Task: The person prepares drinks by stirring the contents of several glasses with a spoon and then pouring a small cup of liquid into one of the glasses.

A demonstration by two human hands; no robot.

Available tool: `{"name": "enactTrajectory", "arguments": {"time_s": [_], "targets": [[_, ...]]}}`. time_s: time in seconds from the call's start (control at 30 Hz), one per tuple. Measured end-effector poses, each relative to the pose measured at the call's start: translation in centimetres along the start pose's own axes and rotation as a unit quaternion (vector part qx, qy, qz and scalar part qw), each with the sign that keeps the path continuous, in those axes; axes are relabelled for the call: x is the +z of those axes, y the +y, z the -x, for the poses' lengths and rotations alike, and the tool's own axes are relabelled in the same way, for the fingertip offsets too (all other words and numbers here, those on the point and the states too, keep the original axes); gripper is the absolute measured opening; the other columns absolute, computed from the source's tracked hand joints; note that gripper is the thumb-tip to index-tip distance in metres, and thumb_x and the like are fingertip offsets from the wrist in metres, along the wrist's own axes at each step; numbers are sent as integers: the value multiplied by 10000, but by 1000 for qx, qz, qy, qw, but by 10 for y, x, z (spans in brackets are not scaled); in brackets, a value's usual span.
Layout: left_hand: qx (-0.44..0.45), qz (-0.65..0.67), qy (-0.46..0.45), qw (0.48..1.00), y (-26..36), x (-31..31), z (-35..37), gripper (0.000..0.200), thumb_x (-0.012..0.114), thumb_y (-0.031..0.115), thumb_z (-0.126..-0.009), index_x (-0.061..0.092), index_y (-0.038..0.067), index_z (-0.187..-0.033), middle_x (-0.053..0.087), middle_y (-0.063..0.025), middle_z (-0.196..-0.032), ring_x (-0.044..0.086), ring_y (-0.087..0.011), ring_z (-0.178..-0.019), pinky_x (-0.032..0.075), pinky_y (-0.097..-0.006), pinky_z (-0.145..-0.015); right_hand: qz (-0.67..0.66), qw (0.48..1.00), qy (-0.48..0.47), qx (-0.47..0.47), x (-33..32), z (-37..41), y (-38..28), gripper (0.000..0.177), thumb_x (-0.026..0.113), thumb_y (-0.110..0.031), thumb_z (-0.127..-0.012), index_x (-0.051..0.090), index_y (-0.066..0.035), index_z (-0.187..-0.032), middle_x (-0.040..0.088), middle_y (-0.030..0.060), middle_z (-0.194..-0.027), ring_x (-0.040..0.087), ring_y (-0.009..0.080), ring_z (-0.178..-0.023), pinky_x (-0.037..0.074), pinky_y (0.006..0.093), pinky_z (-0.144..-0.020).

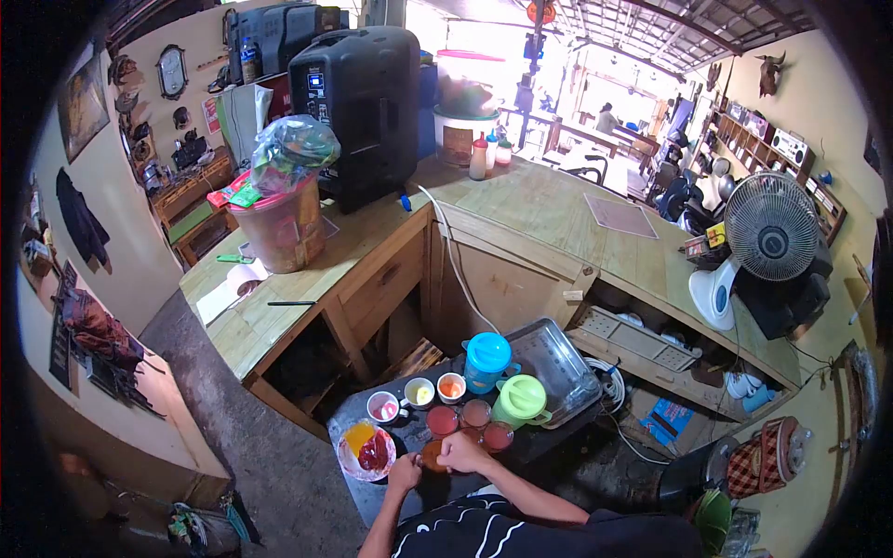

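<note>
My left hand (405, 472) is closed against the left side of a glass (433, 456) of orange-brown liquid, apparently gripping it. Above the same glass, my right hand (462, 453) is curled into a fist; whatever it holds is hidden. Just beyond stand several glasses of reddish drink (442, 422). To the left lies a plate (346, 462) bearing something yellow and a glossy red mass. Behind are a white cup with pink contents (382, 406), a cup with pale yellow contents (419, 393) and a cup with orange contents (451, 387).
A blue pitcher (488, 363) and a light green pitcher (523, 400) stand by a metal tray (569, 377) on the dark low table. Beyond runs a wooden counter (530, 200) with a pink-rimmed bucket (279, 223), black speaker (358, 112) and fan (770, 228). A white cable (451, 251) hangs down.
</note>
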State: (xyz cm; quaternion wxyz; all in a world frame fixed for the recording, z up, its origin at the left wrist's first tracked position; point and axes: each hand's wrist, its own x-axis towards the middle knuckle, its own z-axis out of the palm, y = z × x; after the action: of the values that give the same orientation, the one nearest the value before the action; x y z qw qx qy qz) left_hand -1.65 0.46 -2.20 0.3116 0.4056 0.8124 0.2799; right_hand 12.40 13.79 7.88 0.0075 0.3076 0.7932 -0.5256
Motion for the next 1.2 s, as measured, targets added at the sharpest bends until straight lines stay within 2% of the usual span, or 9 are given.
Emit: {"name": "enactTrajectory", "arguments": {"time_s": [0.07, 0.27, 0.37, 0.47, 0.67, 0.77, 0.87, 1.07, 1.2], "targets": [[2, -5, -1, 1000, 0, 0, 0, 274, 468, 270, -890, 638, 55, -902, 625, -237, -847, 598, -425, -840, 458, -500, -713, 165, 974, 145, -49, -4, 6, -8, 162, 690, -144, -678, 600, -15, -637, 635, 78, -578, 630, 201, -536, 496, 337, -550], [11, -20, 9, 1000, 6, -3, 2, 272, 468, 263, -886, 633, 47, -888, 628, -232, -849, 600, -421, -839, 461, -496, -717, 53, 985, -163, -17, -7, 1, 3, 194, 711, -187, -667, 613, -20, -674, 648, 136, -659, 648, 275, -620, 495, 372, -569], [-3, -28, 10, 1000, 22, -13, 9, 272, 466, 259, -886, 629, 41, -875, 626, -233, -848, 600, -418, -838, 459, -495, -715, -99, 993, -62, 12, 2, -2, 9, 196, 711, -183, -666, 610, -15, -677, 648, 136, -656, 643, 284, -609, 495, 376, -562], [12, -32, 7, 999, 11, -7, 5, 274, 464, 259, -889, 628, 40, -875, 625, -234, -852, 598, -416, -841, 458, -493, -715, 179, 971, 153, -51, -2, 4, 0, 164, 683, -129, -701, 593, 0, -655, 638, 94, -592, 622, 190, -515, 486, 320, -513], [9, -34, 10, 999, 14, -7, 5, 271, 468, 258, -886, 626, 38, -878, 620, -242, -851, 596, -418, -845, 457, -494, -716, 25, 989, -144, 32, -3, -2, 11, 203, 700, -181, -680, 592, -12, -646, 642, 154, -631, 644, 267, -562, 501, 360, -531], [35, -33, 19, 999, -1, 1, 0, 324, 439, 305, -905, 603, 31, -847, 612, -235, -813, 587, -430, -814, 441, -503, -690, -58, 998, -19, -3, 3, -4, 11, 199, 695, -177, -671, 592, -12, -626, 645, 135, -625, 645, 259, -565, 501, 358, -534], [12, -39, 9, 999, 12, -6, 4, 258, 476, 249, -877, 622, 36, -872, 616, -245, -842, 592, -428, -834, 457, -496, -710, 170, 969, 167, -65, -2, 6, -2, 180, 669, -132, -698, 585, -5, -602, 644, 99, -590, 637, 193, -533, 497, 330, -523], [12, -27, 6, 1000, 7, -4, 3, 264, 473, 252, -875, 618, 32, -865, 619, -242, -838, 594, -424, -837, 457, -497, -709, -52, 991, -120, -22, 1, -2, 17, 195, 704, -171, -659, 600, -13, -609, 630, 140, -587, 630, 271, -538, 509, 373, -566], [3, -20, -1, 1000, 5, -2, 2, 269, 469, 259, -874, 618, 35, -861, 622, -237, -835, 595, -424, -837, 457, -498, -710, 63, 987, 140, -49, 2, 4, 5, 190, 698, -154, -660, 595, -14, -585, 638, 130, -602, 639, 251, -560, 507, 364, -572]]}}
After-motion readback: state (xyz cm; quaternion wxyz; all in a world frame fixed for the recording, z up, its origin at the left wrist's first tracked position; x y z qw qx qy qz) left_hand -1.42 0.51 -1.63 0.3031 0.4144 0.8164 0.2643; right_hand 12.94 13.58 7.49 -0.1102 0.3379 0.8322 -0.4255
